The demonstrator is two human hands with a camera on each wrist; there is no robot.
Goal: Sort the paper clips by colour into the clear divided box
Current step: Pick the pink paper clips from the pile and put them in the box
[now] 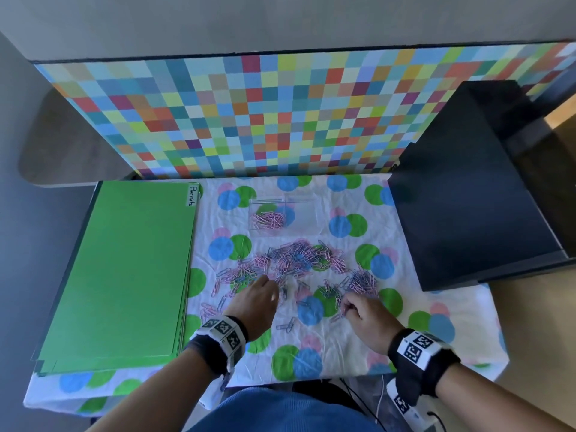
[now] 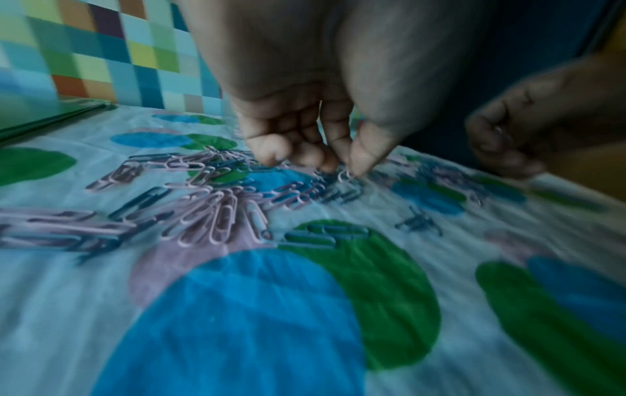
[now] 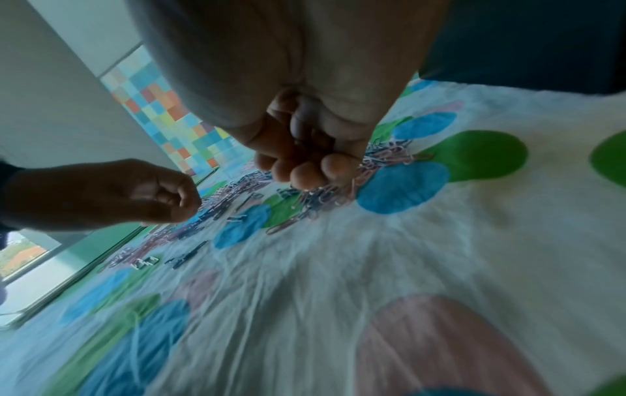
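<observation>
The left hand pinches a pink clip from the paper clips strewn on the tabletop before the clear divided box, while the right hand curls over others, its hold unclear; light, slippery wire, best nipped across a loop.

Head view looks steeply down from above near table edge. Wrist views sit low, close behind fingers, facing far side — all share paper clips on dotted cloth.
</observation>
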